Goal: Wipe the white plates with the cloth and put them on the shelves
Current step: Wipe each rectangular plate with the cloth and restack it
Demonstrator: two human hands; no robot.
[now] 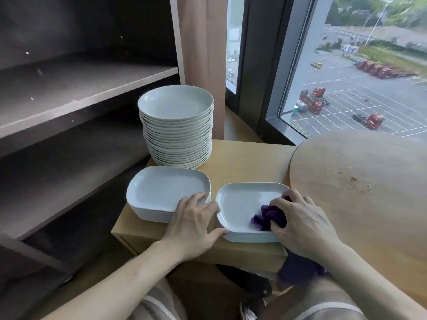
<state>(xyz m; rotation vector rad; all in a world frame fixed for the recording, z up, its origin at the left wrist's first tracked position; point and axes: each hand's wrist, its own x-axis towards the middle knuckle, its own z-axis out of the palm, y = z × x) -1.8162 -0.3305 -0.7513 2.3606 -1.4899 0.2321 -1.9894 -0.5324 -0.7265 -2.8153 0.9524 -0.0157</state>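
The right hand (302, 225) is bunching the purple cloth (268, 217) in its grip on the top white plate (240, 202) near the counter's (249, 162) front edge, while the left hand (194, 225), grip wide, is bracing its left rim beside the shelves (69, 93).

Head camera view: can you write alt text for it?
A person's right hand grips a purple cloth on the top plate of a stack of rectangular white plates; the left hand touches it and a second stack. Behind stands a tall stack of round plates, beside dark shelves.
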